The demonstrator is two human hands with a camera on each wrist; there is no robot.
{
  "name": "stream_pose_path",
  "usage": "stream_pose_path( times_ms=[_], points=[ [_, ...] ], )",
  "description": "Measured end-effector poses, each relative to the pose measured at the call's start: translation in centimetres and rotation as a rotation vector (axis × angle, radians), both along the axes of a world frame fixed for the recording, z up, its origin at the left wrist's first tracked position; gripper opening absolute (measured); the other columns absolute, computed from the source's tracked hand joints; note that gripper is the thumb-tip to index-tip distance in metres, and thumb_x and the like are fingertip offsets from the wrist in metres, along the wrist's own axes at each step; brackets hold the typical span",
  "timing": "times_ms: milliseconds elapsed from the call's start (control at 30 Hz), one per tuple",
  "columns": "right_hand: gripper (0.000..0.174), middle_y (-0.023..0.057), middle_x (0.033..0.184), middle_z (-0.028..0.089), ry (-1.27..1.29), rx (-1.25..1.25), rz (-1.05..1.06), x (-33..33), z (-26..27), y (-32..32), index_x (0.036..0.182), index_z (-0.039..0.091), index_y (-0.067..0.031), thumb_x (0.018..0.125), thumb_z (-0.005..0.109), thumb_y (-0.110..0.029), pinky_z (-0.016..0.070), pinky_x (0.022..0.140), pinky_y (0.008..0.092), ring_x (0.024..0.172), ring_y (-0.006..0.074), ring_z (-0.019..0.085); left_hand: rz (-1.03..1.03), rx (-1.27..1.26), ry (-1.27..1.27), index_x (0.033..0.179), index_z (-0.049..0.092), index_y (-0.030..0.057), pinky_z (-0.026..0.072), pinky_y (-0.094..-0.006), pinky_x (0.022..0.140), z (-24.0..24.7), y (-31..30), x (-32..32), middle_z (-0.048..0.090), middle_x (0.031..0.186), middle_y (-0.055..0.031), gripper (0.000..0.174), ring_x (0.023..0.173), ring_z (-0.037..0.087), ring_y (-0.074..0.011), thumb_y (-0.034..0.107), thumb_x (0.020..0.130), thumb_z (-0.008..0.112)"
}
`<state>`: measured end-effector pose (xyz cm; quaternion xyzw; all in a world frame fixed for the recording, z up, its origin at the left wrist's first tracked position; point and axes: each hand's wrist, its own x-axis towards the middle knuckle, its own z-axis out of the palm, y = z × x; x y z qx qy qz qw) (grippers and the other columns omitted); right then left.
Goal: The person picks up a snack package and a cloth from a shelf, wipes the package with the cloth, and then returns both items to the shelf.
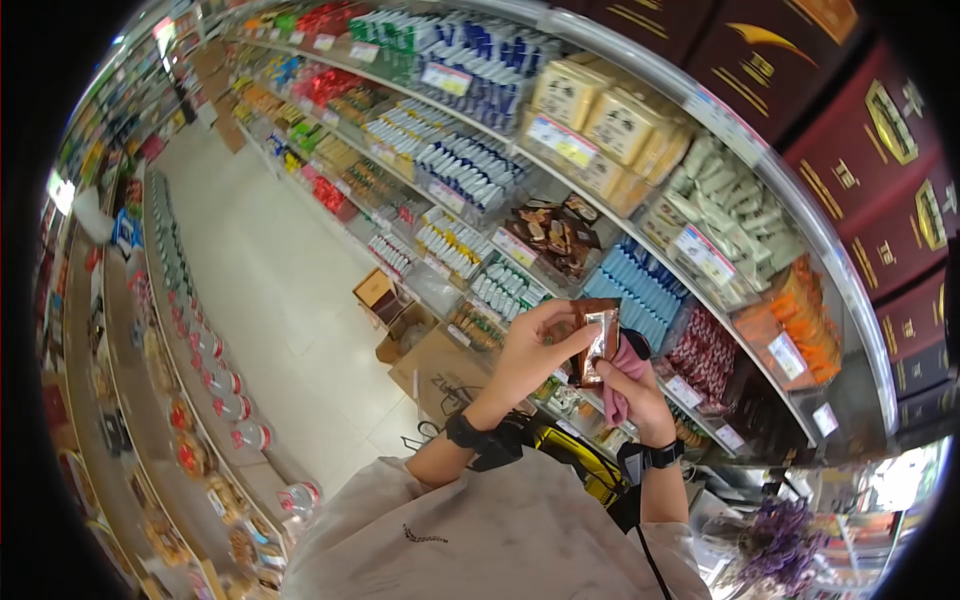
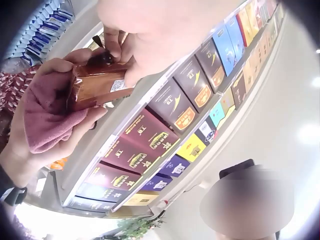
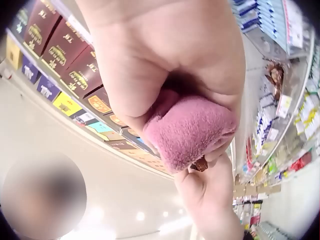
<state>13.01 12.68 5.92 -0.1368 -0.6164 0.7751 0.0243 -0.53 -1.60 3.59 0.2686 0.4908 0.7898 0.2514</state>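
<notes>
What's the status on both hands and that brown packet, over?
Left hand pinching brown packet. Right hand gripping it too, with pink cloth bunched in the palm. Cloth partly between palm and packet.

Brown packet (image 2: 92, 90): left hand (image 2: 152, 30) pinches its right end; right hand (image 2: 65, 146) grips it from the left, pink cloth (image 2: 42, 112) alongside it. Maroon boxes (image 2: 142, 150) stand lower right of it; blue sachets (image 2: 42, 32), upper left.

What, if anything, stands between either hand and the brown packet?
For the left hand, nothing visible: it pinches the brown packet directly. In the right hand, the pink cloth lies between palm and packet.
</notes>
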Motion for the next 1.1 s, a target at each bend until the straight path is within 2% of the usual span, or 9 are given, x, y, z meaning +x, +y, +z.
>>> stream_pose_path(
  times_ms=[200,267,367,467,600,700,767,1033,1100],
  points=[
    [0.032,0.0012,0.062,0.059,-0.016,0.148,-0.086,-7.5,-4.5,1.3,0.124,0.051,-0.0015,0.101,0.064,-0.021,0.0477,0.042,0.0256,0.042,0.0109,0.054,0.295,-0.178,0.128,0.148,0.04,0.0005,0.0515,-0.0301,0.086,-4.1,-3.1,-1.8,0.061,0.129,-0.0126,0.068,0.115,0.059,-0.0186,0.018,0.093,0.075],
    [0.025,0.0015,0.064,0.059,-0.026,0.201,-0.232,-10.8,-5.0,1.9,0.116,0.055,-0.0044,0.101,0.064,-0.023,0.0514,0.048,0.0277,0.049,0.0113,0.058,0.305,-0.162,0.112,0.147,0.041,0.0012,0.0517,-0.0299,0.085,-4.0,-4.6,-2.6,0.062,0.126,-0.0118,0.065,0.114,0.06,-0.0178,0.017,0.093,0.074],
    [0.018,0.0006,0.079,0.059,0.2,-0.075,-0.145,-15.2,-12.0,11.7,0.096,0.057,-0.0088,0.099,0.068,-0.022,0.0584,0.074,0.0333,0.062,0.013,0.059,0.28,-0.153,0.084,0.146,0.043,0.0017,0.052,-0.029,0.083,-3.4,-6.0,-2.9,0.063,0.122,-0.0104,0.06,0.109,0.063,-0.0164,0.013,0.094,0.071],
    [0.017,0.0,0.068,0.055,0.145,-0.198,-0.443,-16.2,-10.8,10.0,0.093,0.058,-0.0088,0.099,0.068,-0.021,0.0575,0.077,0.0353,0.055,0.0144,0.056,0.213,-0.166,0.096,0.145,0.044,0.002,0.0521,-0.028,0.083,-3.0,-6.3,-2.4,0.063,0.122,-0.0102,0.056,0.106,0.064,-0.0157,0.01,0.095,0.069],
    [0.016,0.0034,0.059,0.055,0.008,-0.034,-0.299,-11.4,-11.2,8.4,0.098,0.059,-0.0069,0.1,0.066,-0.022,0.0566,0.082,0.0373,0.05,0.0161,0.053,0.082,-0.194,0.14,0.141,0.049,0.0043,0.0513,-0.0281,0.082,-2.9,-5.3,-1.7,0.065,0.118,-0.0094,0.051,0.103,0.064,-0.0152,0.015,0.096,0.069],
    [0.019,0.003,0.076,0.064,0.043,-0.059,-0.453,-7.2,-10.9,6.9,0.102,0.06,-0.0063,0.096,0.071,-0.021,0.0554,0.07,0.0297,0.066,0.0128,0.063,-0.03,-0.236,0.191,0.14,0.052,0.0047,0.0517,-0.0282,0.085,-2.9,-3.9,-1.4,0.068,0.116,-0.0088,0.044,0.105,0.064,-0.0149,0.008,0.097,0.064],
    [0.025,0.0034,0.083,0.066,0.081,0.015,-0.342,-3.4,-11.3,8.8,0.114,0.06,-0.0044,0.095,0.072,-0.017,0.0561,0.079,0.0325,0.073,0.0137,0.065,-0.108,-0.316,0.195,0.14,0.052,0.0044,0.0509,-0.0286,0.086,-1.5,-2.3,-0.5,0.068,0.118,-0.0087,0.043,0.105,0.064,-0.0155,0.01,0.098,0.063],
    [0.032,0.0052,0.082,0.069,0.154,0.643,-1.044,10.6,-11.4,16.5,0.105,0.067,-0.0005,0.082,0.083,-0.017,0.0526,0.068,0.0316,0.071,0.0127,0.061,-0.374,-0.397,0.252,0.134,0.059,0.0044,0.0495,-0.0311,0.091,-1.4,4.1,2.5,0.07,0.115,-0.011,0.034,0.105,0.065,-0.0181,0.017,0.103,0.059],
    [0.032,0.0072,0.079,0.069,-0.11,0.645,-1.21,16.0,-12.9,19.8,0.101,0.068,-0.0014,0.08,0.083,-0.02,0.0529,0.066,0.0328,0.072,0.0139,0.063,-0.41,-0.407,0.261,0.134,0.058,0.0038,0.0486,-0.0321,0.095,-1.7,5.1,2.9,0.07,0.114,-0.012,0.036,0.107,0.065,-0.0185,0.02,0.103,0.062]
  ],
)
